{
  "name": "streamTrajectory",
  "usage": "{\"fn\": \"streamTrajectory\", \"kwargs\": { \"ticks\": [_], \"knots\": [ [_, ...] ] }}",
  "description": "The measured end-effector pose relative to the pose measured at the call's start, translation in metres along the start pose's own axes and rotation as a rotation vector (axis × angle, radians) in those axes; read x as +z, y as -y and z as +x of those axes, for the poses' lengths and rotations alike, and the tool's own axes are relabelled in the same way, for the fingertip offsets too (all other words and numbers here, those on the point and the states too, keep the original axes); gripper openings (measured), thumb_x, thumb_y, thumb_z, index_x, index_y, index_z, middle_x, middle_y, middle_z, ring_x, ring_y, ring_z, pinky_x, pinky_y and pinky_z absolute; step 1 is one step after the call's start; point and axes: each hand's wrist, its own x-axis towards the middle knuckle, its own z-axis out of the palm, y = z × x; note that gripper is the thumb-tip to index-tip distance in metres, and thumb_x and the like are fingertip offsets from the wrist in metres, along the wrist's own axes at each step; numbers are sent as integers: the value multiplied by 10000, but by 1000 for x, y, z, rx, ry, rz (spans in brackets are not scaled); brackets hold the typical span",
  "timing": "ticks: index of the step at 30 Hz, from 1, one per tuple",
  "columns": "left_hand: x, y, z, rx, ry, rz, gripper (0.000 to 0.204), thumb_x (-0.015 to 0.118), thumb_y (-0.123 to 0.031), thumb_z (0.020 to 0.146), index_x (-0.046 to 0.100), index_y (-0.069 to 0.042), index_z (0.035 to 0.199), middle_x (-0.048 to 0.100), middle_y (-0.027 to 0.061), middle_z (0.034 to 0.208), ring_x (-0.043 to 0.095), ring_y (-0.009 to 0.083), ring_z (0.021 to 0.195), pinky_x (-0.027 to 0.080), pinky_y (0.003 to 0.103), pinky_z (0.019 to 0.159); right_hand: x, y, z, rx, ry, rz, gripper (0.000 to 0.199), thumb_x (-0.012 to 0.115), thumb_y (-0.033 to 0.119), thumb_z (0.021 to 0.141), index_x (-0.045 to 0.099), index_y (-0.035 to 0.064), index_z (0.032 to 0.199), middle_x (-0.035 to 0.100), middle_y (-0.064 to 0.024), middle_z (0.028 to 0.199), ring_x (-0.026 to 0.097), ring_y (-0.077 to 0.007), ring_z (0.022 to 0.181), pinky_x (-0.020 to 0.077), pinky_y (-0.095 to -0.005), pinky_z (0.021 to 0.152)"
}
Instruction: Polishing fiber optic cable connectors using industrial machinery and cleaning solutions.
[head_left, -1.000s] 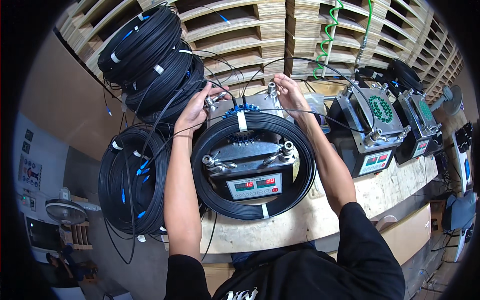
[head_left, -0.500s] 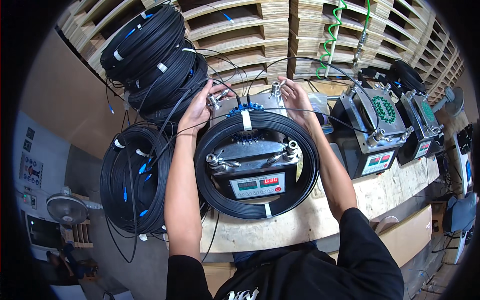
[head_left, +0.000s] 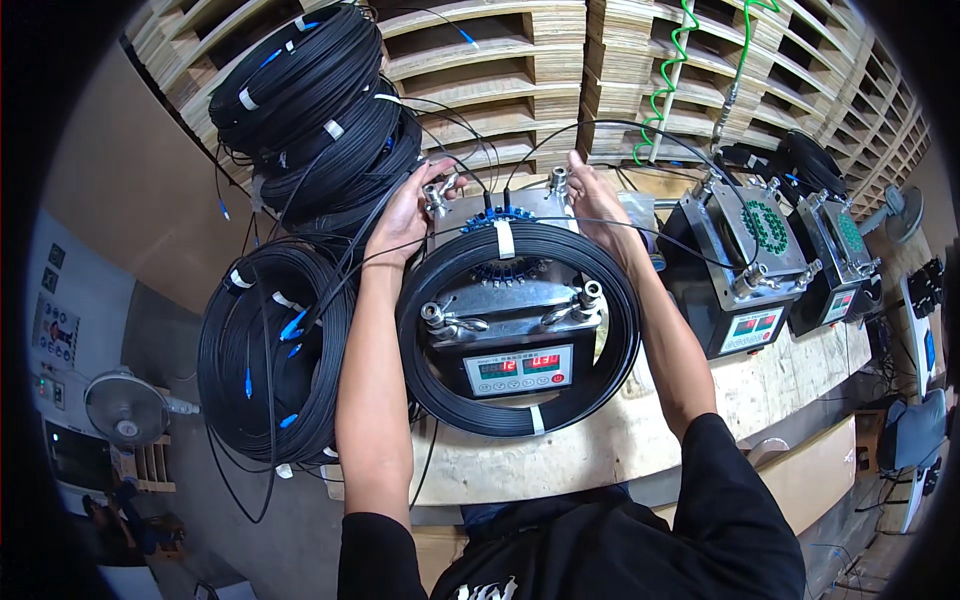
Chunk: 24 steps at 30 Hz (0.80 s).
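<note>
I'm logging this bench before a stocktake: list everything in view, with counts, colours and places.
Machines: three, silver tops, black bodies; one ahead, two at right
Front cable coil: one, black, before the nearest machine
Other cable coils: several, black, mostly piled left
Connectors: many, blue, mainly left coils and nearest machine
Table: one, pale wood, under the machines
Pallets: many, pale wood, stacked behind
Fans: two, grey, far left and far right
Left hand: one, bare, nearest machine's far-left corner
Right hand: one, bare, its far-right corner
Sleeves: two, black, lower edge
</note>
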Motion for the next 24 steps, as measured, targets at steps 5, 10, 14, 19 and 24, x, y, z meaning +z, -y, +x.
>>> {"fn": "streamTrajectory", "kwargs": {
  "ticks": [5,10,14,19,24],
  "knots": [
    [-2,-1,-5,-7,-56,30,470,412,-346,1104,573,8,1368,715,140,1121,626,130,877,529,270,845,13,-7,-5,-34,-38,-91,359,682,381,986,590,49,1088,606,-24,945,526,-93,816,462,-219,764],
    [-2,0,-6,-5,-36,9,461,412,-341,1104,576,-3,1371,716,133,1122,626,123,884,526,262,852,12,4,-3,93,52,-27,346,638,360,1017,592,28,1106,614,-30,953,555,-105,855,472,-219,808],
    [-1,2,-2,-33,-60,-34,420,458,-345,1089,626,-33,1315,720,109,1063,635,112,839,527,236,793,6,5,-11,-3,107,-50,296,642,260,1016,599,16,1178,588,15,879,509,-71,774,427,-208,695],
    [-28,14,8,14,-275,-185,180,739,-275,940,726,-124,1038,721,-4,822,604,76,653,426,216,557,0,4,-7,28,85,-106,256,637,225,1017,613,25,1174,614,-9,927,548,-93,813,453,-237,720],
    [-57,26,17,34,-150,-91,126,717,-239,957,722,-116,986,689,-23,790,625,85,690,458,236,613,-9,1,-2,24,105,-96,242,615,177,1016,606,26,1205,622,-2,940,582,-106,893,469,-253,832]
  ]
}}
